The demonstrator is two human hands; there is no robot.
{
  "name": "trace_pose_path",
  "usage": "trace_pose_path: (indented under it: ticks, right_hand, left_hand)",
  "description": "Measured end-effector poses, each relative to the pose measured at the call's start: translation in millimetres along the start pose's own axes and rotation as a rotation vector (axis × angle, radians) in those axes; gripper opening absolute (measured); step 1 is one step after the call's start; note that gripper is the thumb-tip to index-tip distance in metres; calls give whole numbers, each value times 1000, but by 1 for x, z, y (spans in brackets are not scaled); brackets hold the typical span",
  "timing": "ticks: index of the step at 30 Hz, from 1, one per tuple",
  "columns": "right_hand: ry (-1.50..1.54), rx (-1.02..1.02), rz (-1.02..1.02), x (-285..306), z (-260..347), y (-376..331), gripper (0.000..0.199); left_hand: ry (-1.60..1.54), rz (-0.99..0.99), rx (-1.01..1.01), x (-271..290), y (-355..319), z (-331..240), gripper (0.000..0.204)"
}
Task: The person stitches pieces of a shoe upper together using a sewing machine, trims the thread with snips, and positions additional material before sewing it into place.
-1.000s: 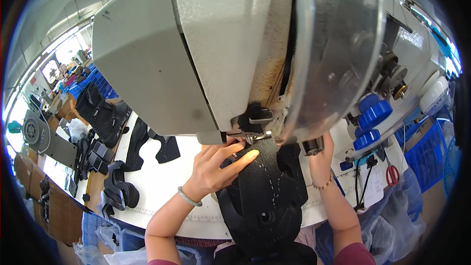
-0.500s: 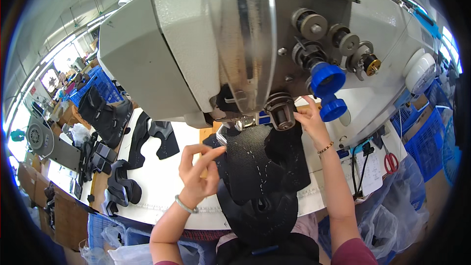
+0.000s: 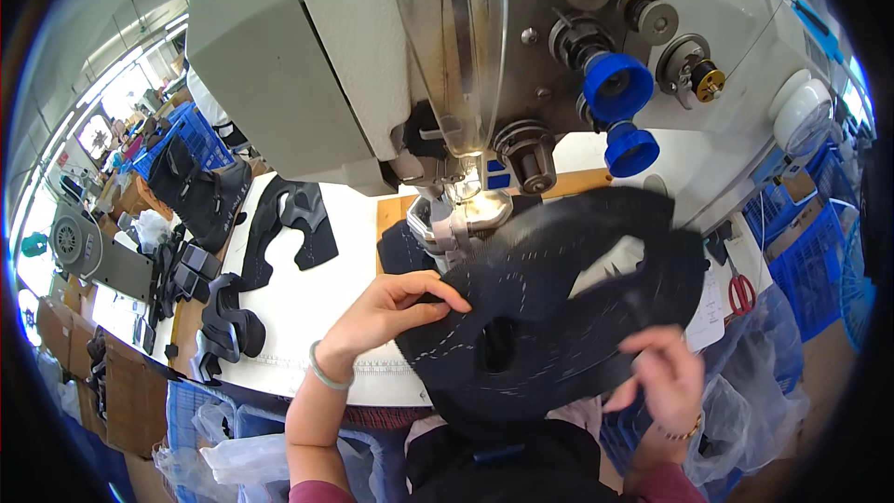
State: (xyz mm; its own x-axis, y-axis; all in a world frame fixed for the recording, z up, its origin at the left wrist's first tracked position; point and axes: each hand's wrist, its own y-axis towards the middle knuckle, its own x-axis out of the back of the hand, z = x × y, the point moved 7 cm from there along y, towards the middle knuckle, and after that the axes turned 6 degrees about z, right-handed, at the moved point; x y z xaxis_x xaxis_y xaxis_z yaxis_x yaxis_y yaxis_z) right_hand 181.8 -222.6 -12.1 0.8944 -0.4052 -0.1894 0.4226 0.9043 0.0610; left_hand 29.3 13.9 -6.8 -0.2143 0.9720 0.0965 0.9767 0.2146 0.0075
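A black piece of boot upper [image 3: 559, 335] with white stitch lines is lifted and tilted in front of the sewing machine [image 3: 340, 84]. It has a dark slot and a larger opening through it. My left hand [image 3: 386, 317] pinches its left edge between thumb and fingers. Close to the lower right edge of the piece is my right hand [image 3: 666, 377], smeared by motion; whether it touches the material cannot be told. Under the machine's lit needle area, the metal presser foot [image 3: 438, 224] stands over more black material [image 3: 398, 250].
Several cut black parts [image 3: 317, 228] lie on the white table at left, with a black boot [image 3: 200, 196] behind them. Red-handled scissors [image 3: 741, 293] rest at right. Blue crates [image 3: 810, 256] and plastic bags [image 3: 759, 382] stand beyond the right edge. Blue knobs [image 3: 617, 86] jut from the machine.
The upper piece has come away from the needle area, turning and spreading right. My right hand has dropped from beside the machine head to the lower right; my left has closed on the piece's edge.
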Motion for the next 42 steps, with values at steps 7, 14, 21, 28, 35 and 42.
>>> trace_pose_path:
  ticks: [7, 14, 21, 28, 35, 42]
  right_hand:
    - [33, -570, 940, -72, -108, -44, 70]
    - [-602, 97, 162, -23, -29, 42, 20]
    - [-1058, 345, 47, -20, -34, 83, 39]
    - [-1355, 538, 377, -77, -58, 115, 73]
    - [-1127, 282, 446, -85, -53, 121, 73]
    - [-794, 337, 399, -76, -48, 139, 27]
  left_hand:
    - [413, -230, 195, 70, -10, 33, 17]
    - [836, -774, -35, 81, -62, 35, 20]
    - [465, -1056, 189, 66, -165, 69, 15]
    - [1031, -1415, 367, 106, -241, 60, 14]
    - [1320, -1617, 402, 204, -317, 54, 28]
    - [1018, -1413, 699, 258, -311, 85, 36]
